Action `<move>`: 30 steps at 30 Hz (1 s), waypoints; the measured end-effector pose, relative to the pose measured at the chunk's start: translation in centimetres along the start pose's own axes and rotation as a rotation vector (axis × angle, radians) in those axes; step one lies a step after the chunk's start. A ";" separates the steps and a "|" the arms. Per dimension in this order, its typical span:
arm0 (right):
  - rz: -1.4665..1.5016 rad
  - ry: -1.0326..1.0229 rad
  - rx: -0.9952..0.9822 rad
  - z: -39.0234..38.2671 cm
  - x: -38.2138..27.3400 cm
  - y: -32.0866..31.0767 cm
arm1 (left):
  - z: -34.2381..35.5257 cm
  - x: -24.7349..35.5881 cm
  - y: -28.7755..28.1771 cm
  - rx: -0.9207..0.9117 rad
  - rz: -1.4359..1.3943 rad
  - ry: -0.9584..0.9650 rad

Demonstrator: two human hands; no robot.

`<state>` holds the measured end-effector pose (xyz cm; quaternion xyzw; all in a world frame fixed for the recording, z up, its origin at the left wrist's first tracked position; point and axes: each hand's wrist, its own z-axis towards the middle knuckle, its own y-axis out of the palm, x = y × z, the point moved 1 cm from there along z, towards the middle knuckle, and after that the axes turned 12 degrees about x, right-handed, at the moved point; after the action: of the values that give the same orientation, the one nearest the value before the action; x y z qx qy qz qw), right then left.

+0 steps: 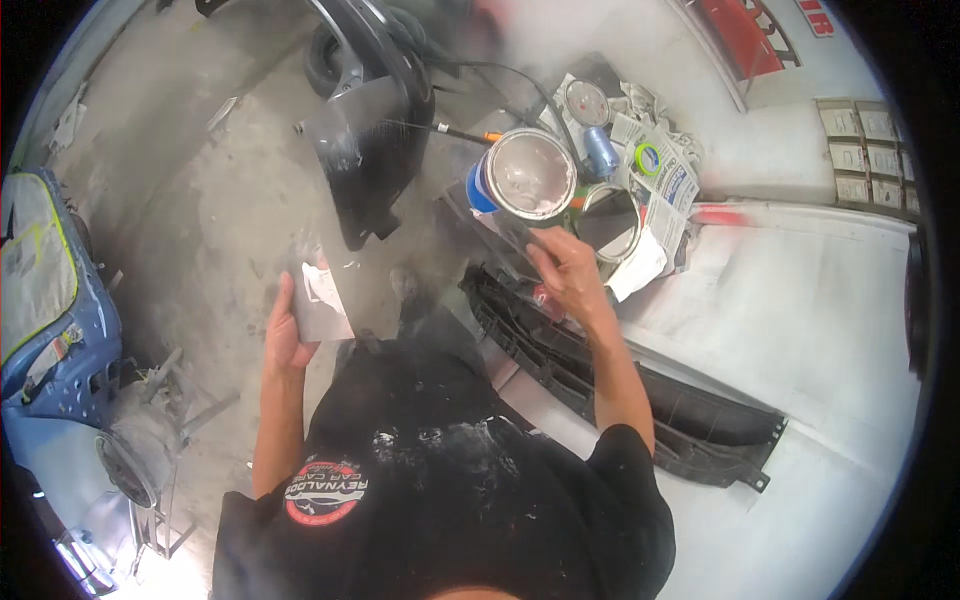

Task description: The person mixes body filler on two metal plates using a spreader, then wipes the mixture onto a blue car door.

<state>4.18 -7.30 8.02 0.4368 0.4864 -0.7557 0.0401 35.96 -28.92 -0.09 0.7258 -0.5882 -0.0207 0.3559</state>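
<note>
A: Where are the person's hands?
B: Well apart over a dusty workshop floor (240, 200); the left hand (287, 330) grips a flat grey plate (326, 320), thumb along its outer edge.
A: Is there anything on the plate?
B: A whitish smear (318, 282), toward the upper part.
A: And the right hand?
B: The right hand (570, 268), fingers curled, is just below the rim of an open paint can (478, 190), blue-sided and coated pinkish-grey inside. Whether it grips the can or a dark piece beside it, one cannot tell.
A: What surrounds the can?
B: A blue cylinder (601, 153), a green-rimmed ring (648, 159) and spread newspaper (676, 190) lie to its right; a long black slatted part (640, 392) stretches below the right hand, and a dark curved body panel (370, 150) stands to the can's left.
</note>
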 end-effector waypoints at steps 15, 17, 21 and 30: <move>-0.589 0.310 -0.177 -6.9 26.1 30.9 | 2.2 0.0 -13.5 0.580 0.141 -0.038; -0.739 0.217 -0.123 -6.7 32.9 34.3 | 2.6 -1.1 -16.3 0.616 0.137 -0.043; -0.887 0.202 -0.071 -4.1 40.6 37.3 | 3.9 -3.3 -20.2 0.790 -0.025 -0.066; -0.889 0.161 -0.373 -7.1 38.5 35.6 | 5.5 -4.1 -20.1 0.730 -0.036 -0.127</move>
<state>2.19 -6.49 -44.83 0.2293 0.7543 -0.5635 -0.2468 49.09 -27.01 -16.64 0.8125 -0.5650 0.1391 0.0358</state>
